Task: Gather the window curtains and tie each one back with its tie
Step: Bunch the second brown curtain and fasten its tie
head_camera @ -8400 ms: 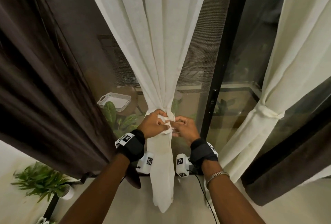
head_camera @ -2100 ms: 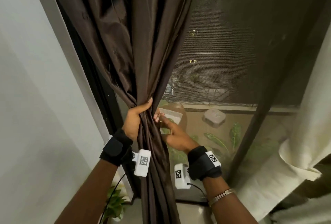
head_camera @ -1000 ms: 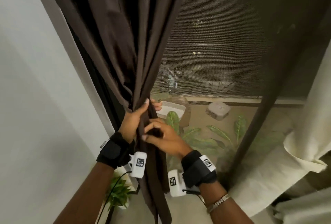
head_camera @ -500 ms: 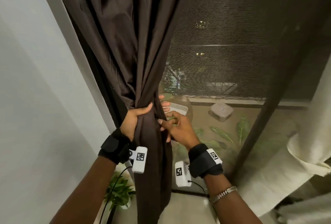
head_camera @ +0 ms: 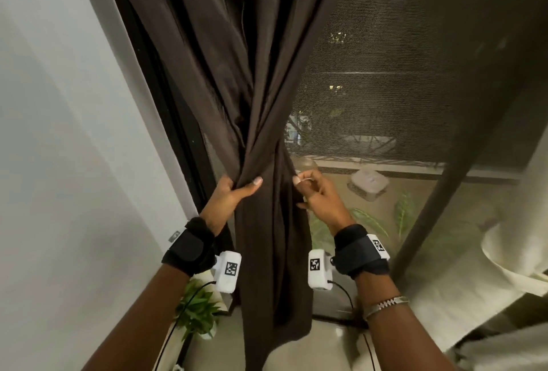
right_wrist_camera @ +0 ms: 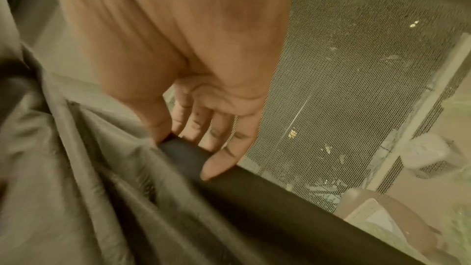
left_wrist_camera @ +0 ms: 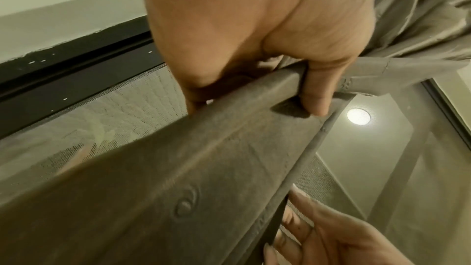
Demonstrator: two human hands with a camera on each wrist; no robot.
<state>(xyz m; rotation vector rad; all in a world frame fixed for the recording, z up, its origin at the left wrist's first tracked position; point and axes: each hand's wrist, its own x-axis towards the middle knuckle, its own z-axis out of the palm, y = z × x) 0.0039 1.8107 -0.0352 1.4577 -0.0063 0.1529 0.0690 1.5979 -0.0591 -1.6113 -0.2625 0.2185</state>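
Observation:
A dark brown curtain [head_camera: 237, 74] hangs at the window's left side, drawn into a bunch at waist height. My left hand [head_camera: 237, 189] grips the bunch from the left, thumb across the front. The left wrist view shows that thumb [left_wrist_camera: 316, 98] over a flat brown band [left_wrist_camera: 203, 168] with a small round fastener mark, apparently the tie. My right hand [head_camera: 308, 189] pinches the band's edge on the bunch's right side. In the right wrist view its thumb and fingertips [right_wrist_camera: 219, 166] close on the dark band [right_wrist_camera: 254, 188]. Where the band goes behind the curtain is hidden.
A white wall [head_camera: 59, 133] and black window frame [head_camera: 166, 103] lie to the left, a mesh screen [head_camera: 385, 74] behind. A dark upright post [head_camera: 444, 192] and a cream curtain [head_camera: 510, 252] stand to the right. A small potted plant [head_camera: 198, 314] sits on the floor by my left arm.
My right hand has drawn away from the left hand to the bunch's right edge, pinching the band. The left hand keeps its grip. Earlier both hands were at the cream curtain.

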